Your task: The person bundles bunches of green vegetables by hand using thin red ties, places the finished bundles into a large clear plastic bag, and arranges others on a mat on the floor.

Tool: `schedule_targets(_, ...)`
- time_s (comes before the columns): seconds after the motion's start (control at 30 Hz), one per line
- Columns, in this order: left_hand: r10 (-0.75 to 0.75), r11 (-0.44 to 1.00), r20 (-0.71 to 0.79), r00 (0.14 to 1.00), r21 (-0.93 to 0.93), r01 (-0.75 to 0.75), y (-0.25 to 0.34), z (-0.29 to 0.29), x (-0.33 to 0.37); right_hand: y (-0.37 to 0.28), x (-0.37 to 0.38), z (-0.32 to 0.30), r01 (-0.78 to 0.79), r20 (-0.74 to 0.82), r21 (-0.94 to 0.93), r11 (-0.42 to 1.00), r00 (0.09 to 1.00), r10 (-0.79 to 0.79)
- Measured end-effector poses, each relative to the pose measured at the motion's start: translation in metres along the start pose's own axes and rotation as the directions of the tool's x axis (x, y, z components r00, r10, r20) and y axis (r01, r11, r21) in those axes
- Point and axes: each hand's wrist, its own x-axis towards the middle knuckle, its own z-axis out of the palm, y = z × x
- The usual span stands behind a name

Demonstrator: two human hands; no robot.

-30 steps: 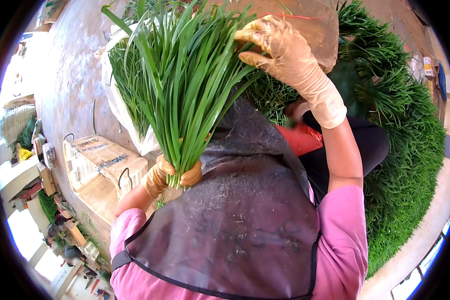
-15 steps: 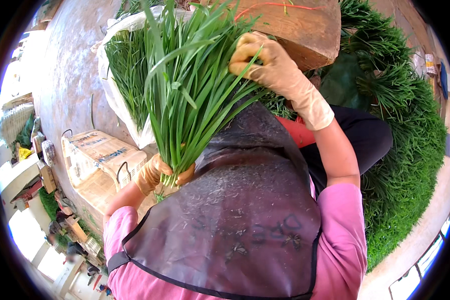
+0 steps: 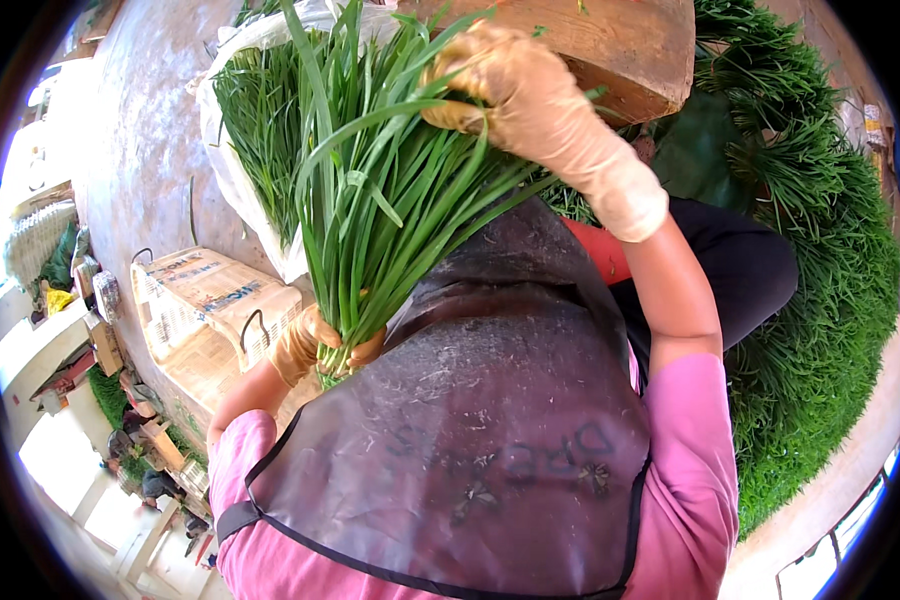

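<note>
A bunch of long, flat green leaves (image 3: pixel 370 220), like garlic chives, fans upward and away from me above my apron. My left hand (image 3: pixel 315 345), in a thin tan glove, is closed round the pale stem ends at the bottom of the bunch. Up at the bunch's right side is my right hand (image 3: pixel 500 90), gloved the same way, with its fingers curled in among the leaf tips. Whether it pinches a single leaf is hidden by the fingers.
A white plastic bag (image 3: pixel 232 150) holding more green leaves lies behind the bunch. A wooden block (image 3: pixel 610 50) is at the far right of it. At the left stands a cream plastic basket (image 3: pixel 205 310). Heaped greens (image 3: pixel 820 300) line my right side. A dark apron (image 3: pixel 470 400) covers my lap.
My right hand has moved left and a little up, further over the leaf tips. My left hand stays at the stems, still gripping the bunch.
</note>
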Motion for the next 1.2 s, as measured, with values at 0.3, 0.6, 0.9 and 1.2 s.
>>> schedule_targets(0.3, 0.068, 0.966, -0.176, 0.982, 0.257, -0.021, 0.002, 0.014, -0.010, 0.027, -0.040, -0.030, -0.418, -0.071, 0.003, 0.908, 0.906, 0.417)
schedule_targets(0.6, -0.079, 0.808, -0.254, 0.964, 0.549, 0.211, 0.029, 0.039, -0.001, -0.022, 0.039, -0.103, 0.125, -0.065, 0.034, 0.992, 0.990, -0.123)
schedule_targets(0.9, -0.009, 0.662, -0.192, 0.981, 0.735, 0.150, 0.034, 0.040, 0.001, -0.020, 0.015, -0.106, -0.270, 0.315, 0.140, 0.953, 0.924, 0.216)
schedule_targets(1.2, 0.045, 0.482, -0.126, 0.991, 0.872, 0.089, 0.034, 0.035, 0.010, -0.020, -0.009, -0.076, -0.143, 0.305, 0.106, 0.984, 0.947, 0.105)
